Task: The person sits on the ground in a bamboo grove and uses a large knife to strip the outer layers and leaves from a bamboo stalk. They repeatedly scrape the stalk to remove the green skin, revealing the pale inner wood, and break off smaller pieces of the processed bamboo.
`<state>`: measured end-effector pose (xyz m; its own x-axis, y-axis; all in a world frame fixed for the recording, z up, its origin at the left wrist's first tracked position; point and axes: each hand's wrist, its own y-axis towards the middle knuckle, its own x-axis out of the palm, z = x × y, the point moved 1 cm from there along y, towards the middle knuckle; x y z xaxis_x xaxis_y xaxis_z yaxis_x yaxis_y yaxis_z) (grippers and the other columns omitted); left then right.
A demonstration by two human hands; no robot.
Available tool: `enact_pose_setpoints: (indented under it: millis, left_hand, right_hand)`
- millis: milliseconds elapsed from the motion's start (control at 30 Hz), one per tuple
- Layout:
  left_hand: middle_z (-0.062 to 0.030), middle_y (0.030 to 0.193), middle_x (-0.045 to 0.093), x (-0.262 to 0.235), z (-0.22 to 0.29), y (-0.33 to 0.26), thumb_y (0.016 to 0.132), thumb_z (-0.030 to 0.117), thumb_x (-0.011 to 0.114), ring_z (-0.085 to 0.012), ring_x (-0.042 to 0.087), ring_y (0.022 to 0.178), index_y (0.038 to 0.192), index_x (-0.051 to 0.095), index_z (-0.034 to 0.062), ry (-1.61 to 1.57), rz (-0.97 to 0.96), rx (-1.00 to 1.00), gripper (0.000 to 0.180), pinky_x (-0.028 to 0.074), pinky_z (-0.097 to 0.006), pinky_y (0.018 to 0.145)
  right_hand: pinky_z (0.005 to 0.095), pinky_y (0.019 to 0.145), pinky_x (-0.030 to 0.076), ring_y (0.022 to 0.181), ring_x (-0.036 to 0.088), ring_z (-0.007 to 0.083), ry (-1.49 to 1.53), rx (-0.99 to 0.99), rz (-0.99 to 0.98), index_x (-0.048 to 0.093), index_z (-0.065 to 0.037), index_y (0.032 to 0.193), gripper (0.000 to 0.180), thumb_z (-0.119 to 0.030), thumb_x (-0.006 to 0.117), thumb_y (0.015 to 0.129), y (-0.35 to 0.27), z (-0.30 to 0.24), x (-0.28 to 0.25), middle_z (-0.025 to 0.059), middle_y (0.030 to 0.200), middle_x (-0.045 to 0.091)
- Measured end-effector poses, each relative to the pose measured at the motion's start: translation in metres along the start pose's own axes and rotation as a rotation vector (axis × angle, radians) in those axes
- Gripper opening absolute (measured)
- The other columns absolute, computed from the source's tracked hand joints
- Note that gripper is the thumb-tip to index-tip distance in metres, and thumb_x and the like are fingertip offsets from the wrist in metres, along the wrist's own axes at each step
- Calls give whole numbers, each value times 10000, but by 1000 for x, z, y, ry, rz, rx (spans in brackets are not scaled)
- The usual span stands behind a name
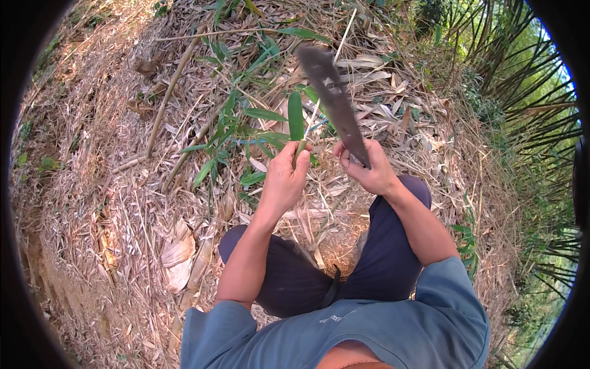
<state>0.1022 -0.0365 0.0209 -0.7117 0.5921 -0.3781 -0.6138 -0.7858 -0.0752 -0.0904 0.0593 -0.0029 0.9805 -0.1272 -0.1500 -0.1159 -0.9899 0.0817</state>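
Observation:
My left hand (284,179) is closed round a short green stem (299,152), its thumb lying along it. A pale thin strip rises from the stem's upper end, and a broad green leaf (295,115) stands just beyond my fingers. My right hand (375,172) grips the lower end of a long dark machete (335,101); its handle is hidden in my palm. The blade points up and slightly left, blurred toward its tip, above and to the right of the stem. A gap separates the two hands.
Leafy green bamboo twigs (230,123) lie left of my left hand, with a bit of blue string (249,141) among them. Bare brown canes (169,101) cross the ground farther left. Dry leaves (369,77) cover the slope, and standing bamboo (528,80) rises at the right.

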Motion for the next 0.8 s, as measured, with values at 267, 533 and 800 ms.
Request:
enact_pose_setpoints:
  millis: [267, 533, 800]
  left_hand:
    - [-104, 896, 651, 11, -9, -2, 983, 70, 551, -202, 640, 849, 1122, 611, -14, 54, -33, 269, 173, 489, -336, 757]
    - [-146, 876, 631, 8, 4, -9, 919, 4, 585, -255, 614, 778, 1030, 646, -16, 71, -11, 343, 128, 478, -376, 706]
    - [-133, 815, 625, 8, 4, -11, 913, 14, 594, -237, 584, 721, 1019, 655, -11, 25, 12, 382, 125, 465, -375, 669]
  right_hand:
    - [257, 670, 431, 673, 537, 112, -101, -64, -55, 228, -69, 1562, 953, -45, 697, 734, -6, -18, 7, 9, 693, 588]
    - [305, 625, 456, 648, 594, 167, -166, -237, 56, 387, -120, 1415, 822, -35, 795, 707, -6, -14, 11, 20, 754, 594]
    - [288, 648, 477, 707, 616, 135, -100, -237, 31, 415, -146, 1401, 796, 0, 788, 712, -5, -10, 12, 10, 807, 601]
